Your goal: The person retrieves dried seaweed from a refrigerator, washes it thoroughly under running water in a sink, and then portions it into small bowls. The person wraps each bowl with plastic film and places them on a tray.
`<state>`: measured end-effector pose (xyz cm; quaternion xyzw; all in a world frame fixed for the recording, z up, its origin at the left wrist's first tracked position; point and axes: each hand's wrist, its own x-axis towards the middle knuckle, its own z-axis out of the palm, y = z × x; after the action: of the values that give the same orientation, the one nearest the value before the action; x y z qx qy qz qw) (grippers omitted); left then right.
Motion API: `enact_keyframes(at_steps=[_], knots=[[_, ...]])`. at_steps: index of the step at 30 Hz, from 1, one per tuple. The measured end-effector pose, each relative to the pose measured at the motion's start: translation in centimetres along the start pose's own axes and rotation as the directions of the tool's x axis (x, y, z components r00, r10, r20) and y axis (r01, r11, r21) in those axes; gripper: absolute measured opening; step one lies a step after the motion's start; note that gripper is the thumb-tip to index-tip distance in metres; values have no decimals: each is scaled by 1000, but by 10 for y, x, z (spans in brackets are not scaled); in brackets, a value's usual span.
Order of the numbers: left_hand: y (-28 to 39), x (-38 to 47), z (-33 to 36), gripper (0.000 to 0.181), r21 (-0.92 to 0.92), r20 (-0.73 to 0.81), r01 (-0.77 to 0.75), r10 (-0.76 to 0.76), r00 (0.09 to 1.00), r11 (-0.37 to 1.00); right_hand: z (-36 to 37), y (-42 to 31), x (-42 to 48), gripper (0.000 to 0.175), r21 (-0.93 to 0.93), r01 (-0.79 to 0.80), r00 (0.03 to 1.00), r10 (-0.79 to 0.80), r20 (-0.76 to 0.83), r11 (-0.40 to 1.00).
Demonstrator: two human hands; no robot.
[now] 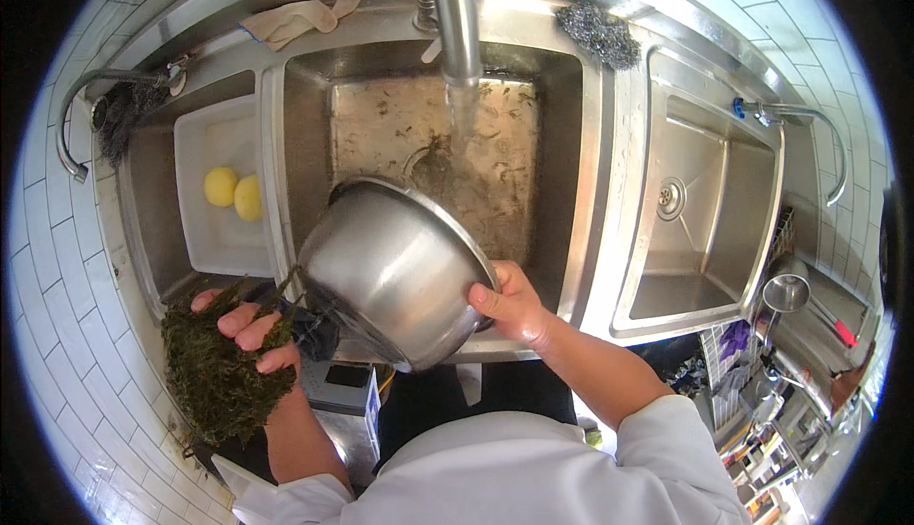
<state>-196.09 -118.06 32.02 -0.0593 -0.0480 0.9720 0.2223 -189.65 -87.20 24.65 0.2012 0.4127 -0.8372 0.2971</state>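
Note:
My left hand (pixel 253 332) is closed around a large wet clump of dark green leafy matter, perhaps seaweed (pixel 207 375), at the left front of the sinks. Strands of it hang between and past the fingers. With my right hand (pixel 510 304) I grip the rim of a deep stainless steel bowl (pixel 393 275), thumb on its outer wall. The bowl is tilted with its mouth towards the middle sink basin (pixel 435 139), so its inside is hidden. Water runs from the middle faucet (pixel 460 32) into the basin, where small dark bits lie scattered over the wet bottom.
A white plastic tub (pixel 221 246) with two yellow round items (pixel 234 195) sits in the left basin. A glove (pixel 296 22) and a steel wool scourer (pixel 600 34) lie on the back ledge. The right basin (pixel 696 218) has its own faucet (pixel 807 111).

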Motion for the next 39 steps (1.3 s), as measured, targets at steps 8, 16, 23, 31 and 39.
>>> enact_keyframes(at_steps=[8, 16, 23, 31, 39], knots=[[-5, 5, 7, 31, -26, -15, 15, -15, 1000, 1000, 24, 5, 18, 36, -397, 585, 797, -410, 444, 707], [-11, 9, -10, 41, 19, 10, 45, -45, 999, 999, -9, 21, 55, 11, -803, 545, 728, -338, 596, -243], [-39, 42, -85, 52, 314, -237, 45, 32, 971, 948, -50, 0, 92, 21, -926, 379, 888, -279, 366, -10], [-88, 138, -151, 40, 184, -619, 159, -11, 785, 970, -61, -11, 115, 63, 272, 168, 964, -100, -248, 948], [-108, 167, -188, 37, 639, -577, 245, 244, 779, 729, -61, -8, 151, 48, -341, 342, 821, -455, -344, 875]])
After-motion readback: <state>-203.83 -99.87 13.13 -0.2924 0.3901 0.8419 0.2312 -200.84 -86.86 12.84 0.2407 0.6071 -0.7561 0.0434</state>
